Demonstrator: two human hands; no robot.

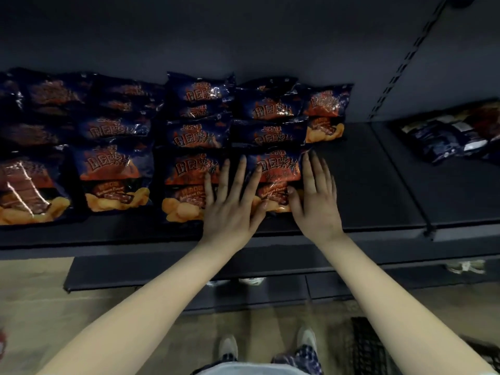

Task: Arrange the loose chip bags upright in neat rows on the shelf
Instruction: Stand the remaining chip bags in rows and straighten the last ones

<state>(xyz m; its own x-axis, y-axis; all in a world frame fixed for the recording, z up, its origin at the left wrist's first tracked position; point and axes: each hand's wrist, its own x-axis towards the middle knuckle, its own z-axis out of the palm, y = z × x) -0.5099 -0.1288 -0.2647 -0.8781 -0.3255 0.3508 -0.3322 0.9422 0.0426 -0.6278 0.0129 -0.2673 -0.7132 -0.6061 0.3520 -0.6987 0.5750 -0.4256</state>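
Glossy crinkled plastic chip bags (278, 169) on matt dark shelf (365, 185)

Your left hand (232, 201) and right hand (316, 201) press flat, fingers straight, on either side of a dark blue and orange foil chip bag (276, 171) at the front of a dark metal shelf (365, 185). Rows of matching bags (116, 163) overlap beside and behind it. A loose heap of bags (454, 136) lies far right.

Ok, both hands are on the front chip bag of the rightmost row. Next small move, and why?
Probably square the front chip bag between left hand and right hand, level with the neighbouring front bag: both flat palms rest at its sides. Loose bags lie further right.
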